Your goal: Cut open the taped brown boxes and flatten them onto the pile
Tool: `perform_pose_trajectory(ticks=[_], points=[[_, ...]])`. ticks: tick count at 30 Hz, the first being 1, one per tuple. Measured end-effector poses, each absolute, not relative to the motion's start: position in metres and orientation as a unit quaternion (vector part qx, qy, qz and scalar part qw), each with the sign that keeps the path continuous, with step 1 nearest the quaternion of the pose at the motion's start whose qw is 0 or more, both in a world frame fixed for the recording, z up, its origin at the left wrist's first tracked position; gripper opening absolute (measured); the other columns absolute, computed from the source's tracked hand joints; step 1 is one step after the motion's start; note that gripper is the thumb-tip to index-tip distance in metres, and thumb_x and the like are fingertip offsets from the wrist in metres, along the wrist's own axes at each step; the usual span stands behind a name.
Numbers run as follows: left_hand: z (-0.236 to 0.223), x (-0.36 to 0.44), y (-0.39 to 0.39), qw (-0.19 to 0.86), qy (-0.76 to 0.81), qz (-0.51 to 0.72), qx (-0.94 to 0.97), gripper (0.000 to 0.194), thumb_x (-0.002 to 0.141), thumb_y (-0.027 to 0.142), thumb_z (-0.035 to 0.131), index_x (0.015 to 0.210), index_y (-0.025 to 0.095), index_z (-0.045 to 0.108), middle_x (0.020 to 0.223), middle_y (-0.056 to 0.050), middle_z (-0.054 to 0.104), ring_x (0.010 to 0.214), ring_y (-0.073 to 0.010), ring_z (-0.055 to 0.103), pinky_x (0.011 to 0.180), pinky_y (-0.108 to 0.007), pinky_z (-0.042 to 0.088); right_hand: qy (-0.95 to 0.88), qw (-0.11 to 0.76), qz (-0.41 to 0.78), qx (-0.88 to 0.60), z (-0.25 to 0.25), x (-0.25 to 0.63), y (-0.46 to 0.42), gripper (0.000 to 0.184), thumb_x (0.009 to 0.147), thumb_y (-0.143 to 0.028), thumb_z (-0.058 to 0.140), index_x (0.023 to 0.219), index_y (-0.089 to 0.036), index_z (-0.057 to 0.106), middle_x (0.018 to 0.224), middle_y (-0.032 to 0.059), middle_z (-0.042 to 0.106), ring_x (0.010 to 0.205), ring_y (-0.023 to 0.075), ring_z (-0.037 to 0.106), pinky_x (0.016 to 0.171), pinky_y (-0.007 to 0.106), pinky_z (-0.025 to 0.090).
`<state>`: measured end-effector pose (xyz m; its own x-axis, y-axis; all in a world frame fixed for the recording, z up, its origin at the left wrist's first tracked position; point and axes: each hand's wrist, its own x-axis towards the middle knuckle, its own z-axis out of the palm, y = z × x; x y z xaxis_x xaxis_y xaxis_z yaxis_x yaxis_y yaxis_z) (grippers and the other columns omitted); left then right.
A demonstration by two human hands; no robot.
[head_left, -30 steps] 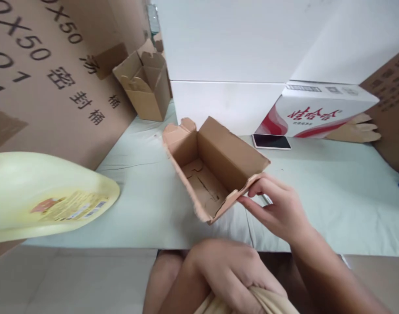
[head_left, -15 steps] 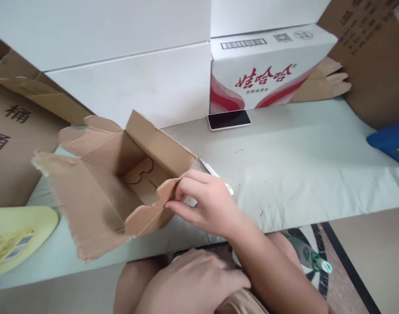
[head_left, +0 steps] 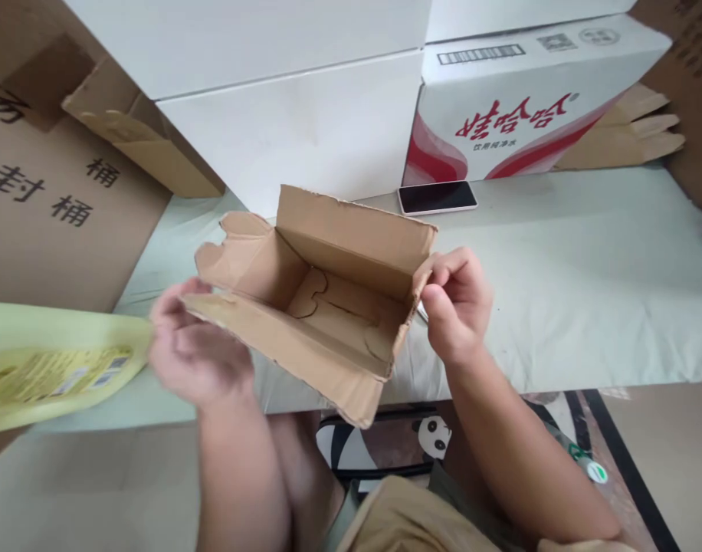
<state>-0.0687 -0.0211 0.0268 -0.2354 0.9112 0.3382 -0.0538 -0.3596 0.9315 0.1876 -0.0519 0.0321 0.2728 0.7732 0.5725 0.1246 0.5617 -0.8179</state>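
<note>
An open cardboard box [head_left: 339,314] is tilted above the pale green cloth, its torn top flaps spread and its inside bare. My right hand [head_left: 457,303] pinches the right end flap between thumb and fingers. My left hand [head_left: 198,349], slightly blurred, is at the outer left corner of the near flap, its fingers curled there and partly hidden by the cardboard. A white pen-shaped cutter [head_left: 423,311] shows only as a sliver behind my right hand.
A phone [head_left: 437,197] lies by a white-and-red carton [head_left: 512,115] at the back. Another small cardboard box [head_left: 149,146] stands back left. A yellow bottle [head_left: 63,368] is at the left. The cloth-covered surface [head_left: 586,291] ends just before my knees.
My left hand has risen from my lap to the box's near flap. The box has turned and tipped in my right hand's hold. The view has swung right, then partly back.
</note>
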Motion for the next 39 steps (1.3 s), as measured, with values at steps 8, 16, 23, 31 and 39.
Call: perform_pose_trajectory(ticks=[8, 16, 23, 31, 39], points=[[0.006, -0.06, -0.005, 0.33, 0.366, 0.693, 0.527, 0.038, 0.094, 0.06, 0.06, 0.099, 0.027, 0.078, 0.111, -0.005, 0.078, 0.115, -0.0246, 0.07, 0.107, -0.039, 0.053, -0.543, 0.62, 0.154, -0.544, 0.012, 0.18, -0.045, 0.023, 0.089, -0.037, 0.068, 0.104, -0.027, 0.054, 0.113, 0.0056, 0.057, 0.1, 0.0203, 0.057, 0.081, 0.036, 0.048], [0.003, -0.057, -0.008, 0.305, 0.446, 0.649, 0.535, 0.043, 0.094, 0.062, 0.065, 0.107, 0.023, 0.075, 0.108, -0.006, 0.074, 0.105, -0.0214, 0.07, 0.1, -0.035, 0.055, -0.515, 0.639, 0.318, -0.475, 0.006, 0.178, -0.042, 0.034, 0.094, -0.031, 0.056, 0.127, -0.035, 0.058, 0.121, 0.0029, 0.066, 0.112, 0.0243, 0.064, 0.1, 0.045, 0.05], [0.005, -0.069, 0.002, 0.248, 0.485, 0.576, 0.61, 0.057, 0.088, 0.049, 0.075, 0.139, 0.029, 0.06, 0.136, -0.007, 0.067, 0.127, -0.0256, 0.065, 0.114, -0.042, 0.05, -0.52, 0.682, 0.286, -0.428, -0.004, 0.176, -0.037, 0.027, 0.094, -0.045, 0.053, 0.086, -0.024, 0.068, 0.108, 0.0084, 0.067, 0.106, 0.0275, 0.064, 0.101, 0.047, 0.049], [0.032, -0.053, 0.023, 0.232, 0.522, 0.464, 0.677, 0.038, 0.088, 0.021, 0.06, 0.123, 0.028, 0.075, 0.143, -0.004, 0.067, 0.143, -0.0266, 0.055, 0.13, -0.046, 0.036, -0.51, 0.67, 0.268, -0.467, 0.005, 0.182, -0.036, 0.012, 0.082, -0.032, 0.057, 0.086, -0.024, 0.064, 0.107, 0.008, 0.067, 0.109, 0.0268, 0.063, 0.1, 0.045, 0.049], [0.01, -0.06, 0.014, 0.264, 0.469, 0.514, 0.669, 0.036, 0.098, 0.046, 0.065, 0.129, 0.029, 0.07, 0.151, -0.004, 0.062, 0.15, -0.0299, 0.049, 0.13, -0.052, 0.037, -0.48, 0.675, 0.285, -0.483, 0.005, 0.184, -0.035, 0.018, 0.085, -0.026, 0.049, 0.076, -0.023, 0.063, 0.105, 0.0072, 0.068, 0.108, 0.0249, 0.064, 0.101, 0.044, 0.048]])
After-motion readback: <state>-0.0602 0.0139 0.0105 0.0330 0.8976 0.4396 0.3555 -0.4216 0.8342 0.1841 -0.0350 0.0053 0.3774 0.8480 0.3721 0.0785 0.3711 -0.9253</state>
